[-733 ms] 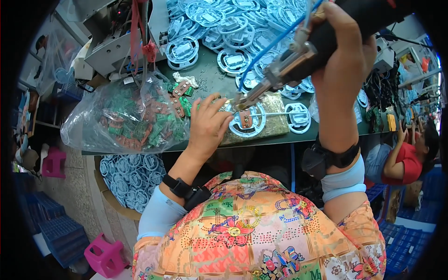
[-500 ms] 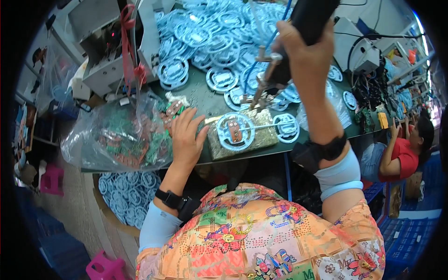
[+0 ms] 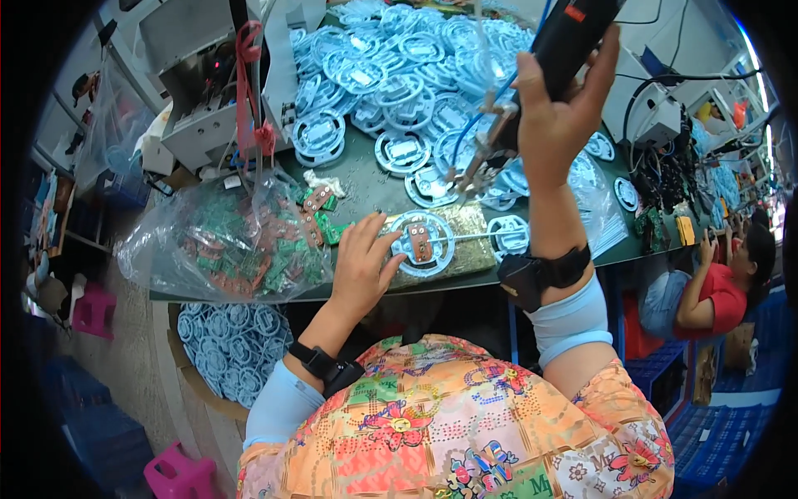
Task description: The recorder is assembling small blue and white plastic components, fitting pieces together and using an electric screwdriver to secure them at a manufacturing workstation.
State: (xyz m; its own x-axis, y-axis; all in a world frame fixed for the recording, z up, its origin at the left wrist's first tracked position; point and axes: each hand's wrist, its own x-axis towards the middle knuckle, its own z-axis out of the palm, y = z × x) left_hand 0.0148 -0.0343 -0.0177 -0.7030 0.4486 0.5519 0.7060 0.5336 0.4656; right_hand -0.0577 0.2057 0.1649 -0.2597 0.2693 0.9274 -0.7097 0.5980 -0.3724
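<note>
- Left hand [image 3: 362, 264] has come in to the left rim of the ring [image 3: 424, 272] since the last frame, fingers loosely spread; whether they press down, I cannot tell.
- Green table [image 3: 359, 190] carries everything, the ring near its front edge.
- Black driver [image 3: 569, 37] is gripped around its body by the right hand [image 3: 555, 137], its metal nose apart from the ring. It is probably heavy and stiff, best held by that thick body.
- Block [image 3: 465, 260] lies under the ring and looks firm enough to press against.
- Ring lies flat on the block. Likely light, stiff, smooth plastic, it could slide; the outer rim suits fingertips, while its thin stem [image 3: 470, 237] may bend.
- Brown board [image 3: 419, 243] sits inside the ring, probably brittle, so edges only.
</note>
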